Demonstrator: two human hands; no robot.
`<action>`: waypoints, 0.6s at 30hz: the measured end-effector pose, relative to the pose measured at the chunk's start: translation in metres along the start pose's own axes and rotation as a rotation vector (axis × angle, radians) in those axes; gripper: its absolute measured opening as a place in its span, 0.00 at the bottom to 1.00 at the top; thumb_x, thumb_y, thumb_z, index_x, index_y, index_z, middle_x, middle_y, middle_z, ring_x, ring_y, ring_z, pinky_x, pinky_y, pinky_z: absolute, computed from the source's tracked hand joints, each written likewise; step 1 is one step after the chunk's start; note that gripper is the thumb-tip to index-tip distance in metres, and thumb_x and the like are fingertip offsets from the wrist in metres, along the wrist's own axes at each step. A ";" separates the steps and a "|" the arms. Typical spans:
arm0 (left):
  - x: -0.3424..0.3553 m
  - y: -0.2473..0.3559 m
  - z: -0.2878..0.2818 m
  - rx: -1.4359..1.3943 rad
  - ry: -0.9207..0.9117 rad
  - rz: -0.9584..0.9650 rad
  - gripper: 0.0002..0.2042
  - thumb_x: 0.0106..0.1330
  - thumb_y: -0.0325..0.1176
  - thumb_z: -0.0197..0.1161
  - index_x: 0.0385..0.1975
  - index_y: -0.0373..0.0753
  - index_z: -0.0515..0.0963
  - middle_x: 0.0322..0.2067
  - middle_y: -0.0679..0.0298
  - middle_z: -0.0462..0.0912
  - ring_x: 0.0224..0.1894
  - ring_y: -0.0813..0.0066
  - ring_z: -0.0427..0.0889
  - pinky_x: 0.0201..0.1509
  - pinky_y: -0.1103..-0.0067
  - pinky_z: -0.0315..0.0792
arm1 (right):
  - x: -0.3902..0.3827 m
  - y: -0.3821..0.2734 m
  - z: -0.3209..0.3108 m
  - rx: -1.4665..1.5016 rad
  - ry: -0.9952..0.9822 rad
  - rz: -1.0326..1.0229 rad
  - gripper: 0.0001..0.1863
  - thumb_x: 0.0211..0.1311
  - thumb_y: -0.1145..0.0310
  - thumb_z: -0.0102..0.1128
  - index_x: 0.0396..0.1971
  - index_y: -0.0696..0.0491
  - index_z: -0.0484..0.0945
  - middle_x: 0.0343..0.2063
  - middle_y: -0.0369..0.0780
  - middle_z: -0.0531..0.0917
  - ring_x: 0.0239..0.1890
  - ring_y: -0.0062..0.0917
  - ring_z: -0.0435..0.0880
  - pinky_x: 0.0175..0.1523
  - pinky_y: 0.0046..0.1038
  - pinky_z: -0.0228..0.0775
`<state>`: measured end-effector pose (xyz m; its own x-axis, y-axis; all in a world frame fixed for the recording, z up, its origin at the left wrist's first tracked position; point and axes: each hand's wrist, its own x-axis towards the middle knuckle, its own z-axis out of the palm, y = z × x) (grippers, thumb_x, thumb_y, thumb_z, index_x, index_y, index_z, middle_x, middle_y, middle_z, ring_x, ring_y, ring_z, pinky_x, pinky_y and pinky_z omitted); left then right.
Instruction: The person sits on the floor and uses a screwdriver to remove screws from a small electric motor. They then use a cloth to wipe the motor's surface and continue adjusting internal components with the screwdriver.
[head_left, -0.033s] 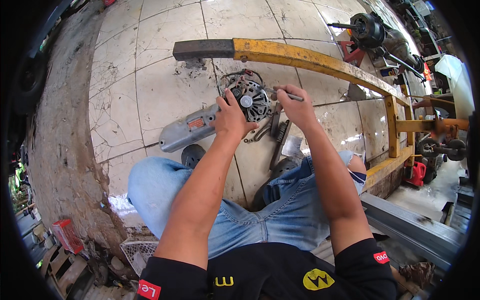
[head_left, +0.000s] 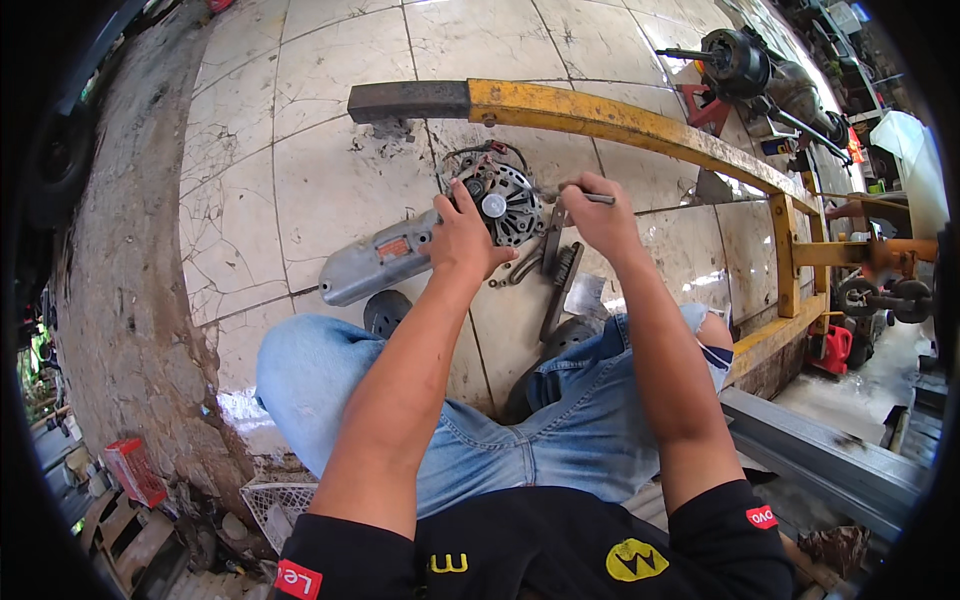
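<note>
A round, slotted metal alternator [head_left: 518, 212] with a pale central hub and a wire along its far edge stands on the tiled floor. My left hand [head_left: 460, 238] grips its left side, thumb and fingers spread round the rim. In my right hand [head_left: 602, 218], just right of it, is a thin grey metal rod-like tool [head_left: 598, 198]; its tip points at the alternator's right edge, and I cannot tell whether they touch. A wire brush [head_left: 562, 285], a flat metal bar [head_left: 553, 238] and a curved metal piece [head_left: 524, 266] lie nearer me. Partly behind my left hand rests a long grey metal cover [head_left: 362, 262].
A yellow steel frame leg [head_left: 590, 118] with a dark end arches beyond the alternator. Far right stands a dark axle assembly [head_left: 735, 62] on a red stand [head_left: 705, 108]. A grey steel beam [head_left: 825, 445] runs beside my right leg. A red crate [head_left: 135, 472] sits lower left.
My right hand and the tool have shifted slightly to the right, away from the alternator. My left hand stays on the alternator.
</note>
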<state>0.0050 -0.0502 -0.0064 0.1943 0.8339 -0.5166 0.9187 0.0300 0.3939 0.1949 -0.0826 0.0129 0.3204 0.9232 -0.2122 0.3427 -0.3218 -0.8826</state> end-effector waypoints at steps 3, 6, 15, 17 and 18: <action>0.003 -0.005 0.004 -0.007 0.003 -0.002 0.68 0.42 0.52 0.83 0.74 0.35 0.36 0.65 0.46 0.55 0.58 0.44 0.75 0.57 0.55 0.74 | 0.000 -0.005 -0.017 -0.061 0.022 0.095 0.12 0.64 0.67 0.59 0.40 0.61 0.83 0.27 0.38 0.86 0.22 0.17 0.80 0.29 0.21 0.71; 0.016 -0.006 0.004 -0.041 0.023 0.012 0.68 0.41 0.51 0.84 0.75 0.42 0.36 0.66 0.52 0.54 0.60 0.47 0.73 0.58 0.44 0.68 | 0.005 -0.010 -0.023 0.077 0.060 0.033 0.13 0.65 0.65 0.61 0.41 0.60 0.82 0.28 0.37 0.85 0.22 0.14 0.77 0.27 0.19 0.67; 0.027 -0.014 -0.008 0.073 -0.039 0.126 0.71 0.37 0.47 0.85 0.76 0.43 0.34 0.71 0.46 0.48 0.61 0.39 0.72 0.65 0.62 0.71 | 0.007 -0.008 -0.014 -0.022 -0.083 0.091 0.13 0.57 0.67 0.59 0.35 0.61 0.83 0.22 0.38 0.83 0.22 0.19 0.79 0.31 0.24 0.72; 0.030 -0.016 -0.008 0.088 -0.033 0.144 0.71 0.35 0.45 0.86 0.76 0.44 0.34 0.72 0.47 0.47 0.62 0.39 0.71 0.66 0.62 0.70 | 0.011 -0.012 -0.012 -0.215 -0.165 0.064 0.13 0.60 0.68 0.58 0.37 0.62 0.82 0.23 0.38 0.83 0.23 0.18 0.79 0.29 0.23 0.71; 0.032 -0.019 -0.009 0.094 -0.042 0.159 0.70 0.36 0.44 0.86 0.76 0.47 0.35 0.73 0.50 0.46 0.62 0.40 0.71 0.66 0.62 0.71 | 0.015 -0.014 -0.011 -0.312 -0.207 0.051 0.13 0.61 0.68 0.58 0.38 0.62 0.81 0.23 0.38 0.82 0.23 0.17 0.79 0.28 0.23 0.70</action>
<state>-0.0088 -0.0191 -0.0240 0.3517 0.8003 -0.4856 0.9031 -0.1536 0.4010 0.2049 -0.0671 0.0269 0.1695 0.9171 -0.3608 0.5934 -0.3872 -0.7056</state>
